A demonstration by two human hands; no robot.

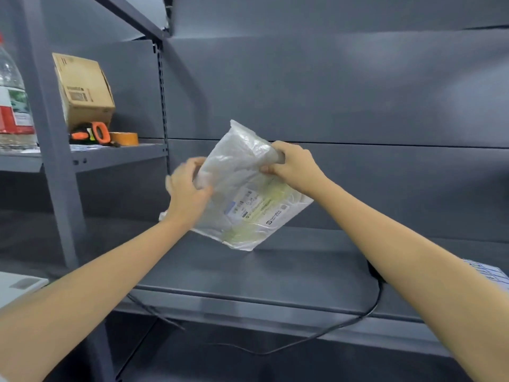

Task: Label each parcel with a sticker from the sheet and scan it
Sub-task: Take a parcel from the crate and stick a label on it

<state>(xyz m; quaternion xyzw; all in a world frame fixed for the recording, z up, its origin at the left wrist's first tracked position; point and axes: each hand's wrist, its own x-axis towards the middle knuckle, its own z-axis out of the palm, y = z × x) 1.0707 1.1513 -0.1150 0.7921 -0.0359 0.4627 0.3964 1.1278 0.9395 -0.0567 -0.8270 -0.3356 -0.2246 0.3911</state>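
Note:
A white plastic mailer parcel point(242, 194) with a printed shipping label on its lower half is held tilted above the grey metal shelf point(248, 274). My left hand point(187, 191) grips its left edge, fingers curled round the plastic. My right hand point(292, 166) pinches its upper right corner. A sheet with blue-edged stickers point(487, 274) lies at the far right of the shelf, partly hidden by my right arm. No scanner body is visible.
A black cable point(358, 318) runs over the shelf's front edge. On the upper left shelf stand a cardboard box point(82, 89), an orange tool point(93, 133), a tape roll point(124, 138) and a water bottle point(12, 106). A white device point(19, 285) sits at the lower left.

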